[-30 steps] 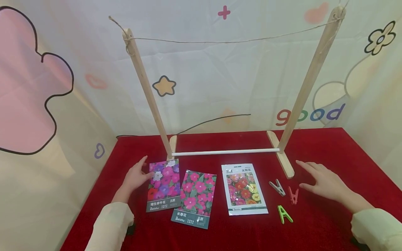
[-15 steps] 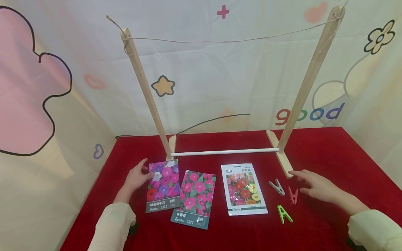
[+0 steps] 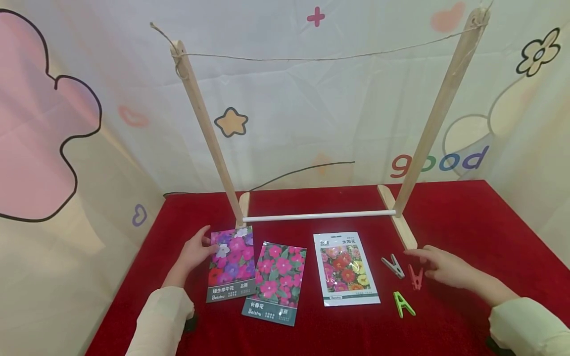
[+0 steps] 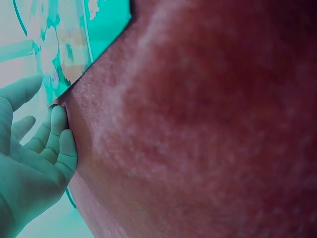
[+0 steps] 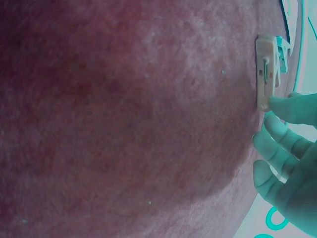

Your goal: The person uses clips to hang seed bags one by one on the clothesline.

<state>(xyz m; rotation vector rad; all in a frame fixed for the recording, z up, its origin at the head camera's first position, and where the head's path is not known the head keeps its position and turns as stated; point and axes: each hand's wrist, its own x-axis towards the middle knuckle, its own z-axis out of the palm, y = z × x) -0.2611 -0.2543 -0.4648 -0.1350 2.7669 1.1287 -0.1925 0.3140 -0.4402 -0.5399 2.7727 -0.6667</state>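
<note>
My left hand point(image 3: 194, 253) lies at the left edge of a seed packet with purple and pink flowers point(image 3: 231, 264). In the left wrist view its fingers point(image 4: 59, 119) are loosely bent and the thumb stands apart from them. A second packet with pink flowers point(image 3: 278, 277) lies slightly under the first one's corner. To the right is a white seed packet point(image 3: 347, 267). My right hand point(image 3: 447, 267) reaches beside a red clothespin point(image 3: 416, 277); in the right wrist view the thumb overlaps the end of a clothespin point(image 5: 266, 72), the other fingers spread below.
A grey clothespin point(image 3: 394, 267) and a green clothespin point(image 3: 403, 304) lie near the red one. Behind the packets stands a wooden frame point(image 3: 207, 123) with a white bottom rod point(image 3: 318, 216) and a string point(image 3: 289, 60) tied across its top. Red cloth point(image 3: 343, 331) covers the table.
My right hand has moved left and slightly down, closer to the red clothespin, with its fingers more bent. The left hand has barely moved. Packets and clothespins lie as before.
</note>
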